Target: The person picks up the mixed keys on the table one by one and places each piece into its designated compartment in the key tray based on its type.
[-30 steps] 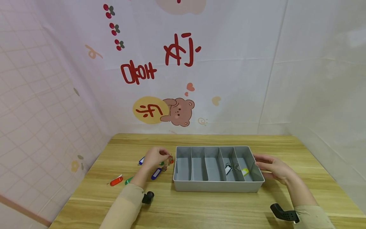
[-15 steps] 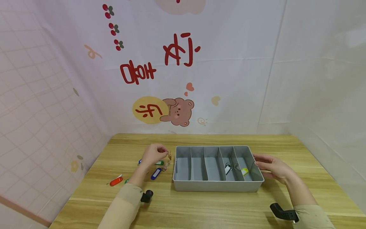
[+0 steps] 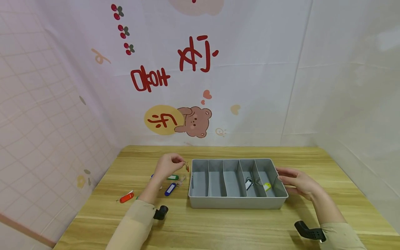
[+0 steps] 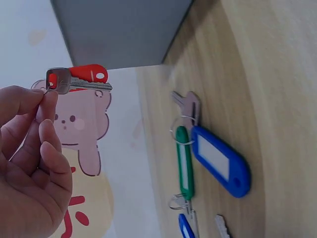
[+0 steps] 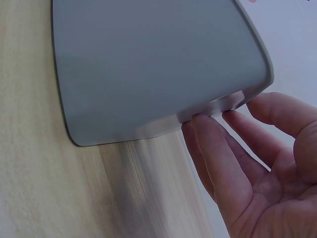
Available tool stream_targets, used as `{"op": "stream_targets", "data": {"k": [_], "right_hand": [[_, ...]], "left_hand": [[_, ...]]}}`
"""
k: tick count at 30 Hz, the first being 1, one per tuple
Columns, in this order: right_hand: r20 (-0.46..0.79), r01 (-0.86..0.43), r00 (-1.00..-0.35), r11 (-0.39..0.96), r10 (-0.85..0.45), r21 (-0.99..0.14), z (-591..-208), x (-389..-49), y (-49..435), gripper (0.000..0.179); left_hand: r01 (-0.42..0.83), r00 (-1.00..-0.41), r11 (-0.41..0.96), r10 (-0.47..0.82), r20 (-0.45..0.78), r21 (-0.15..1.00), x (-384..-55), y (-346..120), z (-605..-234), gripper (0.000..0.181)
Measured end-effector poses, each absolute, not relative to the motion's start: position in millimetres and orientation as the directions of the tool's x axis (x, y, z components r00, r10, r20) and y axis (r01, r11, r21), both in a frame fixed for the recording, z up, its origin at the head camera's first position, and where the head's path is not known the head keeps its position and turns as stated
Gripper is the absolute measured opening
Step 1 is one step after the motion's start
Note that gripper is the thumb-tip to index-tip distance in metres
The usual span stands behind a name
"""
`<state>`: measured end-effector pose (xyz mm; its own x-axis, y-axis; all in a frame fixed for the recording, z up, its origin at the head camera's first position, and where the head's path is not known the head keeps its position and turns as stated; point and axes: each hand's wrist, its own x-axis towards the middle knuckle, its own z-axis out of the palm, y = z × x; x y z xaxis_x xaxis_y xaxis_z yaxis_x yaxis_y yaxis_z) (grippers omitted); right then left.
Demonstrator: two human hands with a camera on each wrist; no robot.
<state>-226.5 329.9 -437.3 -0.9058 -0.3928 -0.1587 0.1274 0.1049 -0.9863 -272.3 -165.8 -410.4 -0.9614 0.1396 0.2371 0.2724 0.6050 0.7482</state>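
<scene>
Between thumb and fingertips my left hand (image 3: 168, 165) pinches the ring of a key (image 4: 62, 81) that has a red key tag (image 4: 95, 72). Both hang in the air just left of the grey compartment box (image 3: 237, 203). My right hand (image 3: 300, 182) rests its fairly straight fingers (image 5: 218, 144) against the box's right end wall. Below the left hand, a blue key tag (image 4: 223, 161) and a green key tag (image 4: 184, 161) lie on the wood, with keys beside them.
In the box, a white-labelled tag (image 3: 249, 183) lies in the fourth compartment from the left and a yellow tag (image 3: 267, 186) in the rightmost. A red tag (image 3: 126, 198) lies farther left on the wooden table (image 3: 218, 229). A printed white cloth (image 3: 256, 86) hangs behind.
My left hand has lifted the red-tagged key off the group on the table, moving slightly up and away. The right hand and the box have stayed in place.
</scene>
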Motion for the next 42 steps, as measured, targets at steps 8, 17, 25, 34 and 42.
{"op": "stream_targets", "data": {"k": [8, 17, 25, 34, 42], "right_hand": [[-0.163, 0.129, -0.905, 0.112, -0.392, -0.985, -436, -226, 329, 0.061], [-0.163, 0.129, -0.908, 0.111, -0.387, -0.985, -436, -227, 330, 0.058], [-0.161, 0.133, -0.907, 0.099, -0.388, -0.986, -436, -227, 330, 0.057], [-0.157, 0.13, -0.905, 0.094, -0.396, -0.987, -437, -227, 330, 0.057], [-0.154, 0.116, -0.903, 0.117, -0.4, -0.986, -437, -226, 330, 0.062]], "left_hand": [[0.288, -0.954, 0.62, 0.121, 0.274, 0.73, -267, -161, -398, 0.008], [0.303, -0.951, 0.582, 0.13, 0.282, 0.754, -259, -151, -383, 0.004], [0.3, -0.953, 0.546, 0.127, 0.276, 0.782, -251, -140, -370, 0.005], [0.321, -0.946, 0.529, 0.146, 0.288, 0.786, -249, -131, -365, 0.004], [0.365, -0.931, 0.518, 0.188, 0.314, 0.773, -246, -123, -364, 0.007]]}}
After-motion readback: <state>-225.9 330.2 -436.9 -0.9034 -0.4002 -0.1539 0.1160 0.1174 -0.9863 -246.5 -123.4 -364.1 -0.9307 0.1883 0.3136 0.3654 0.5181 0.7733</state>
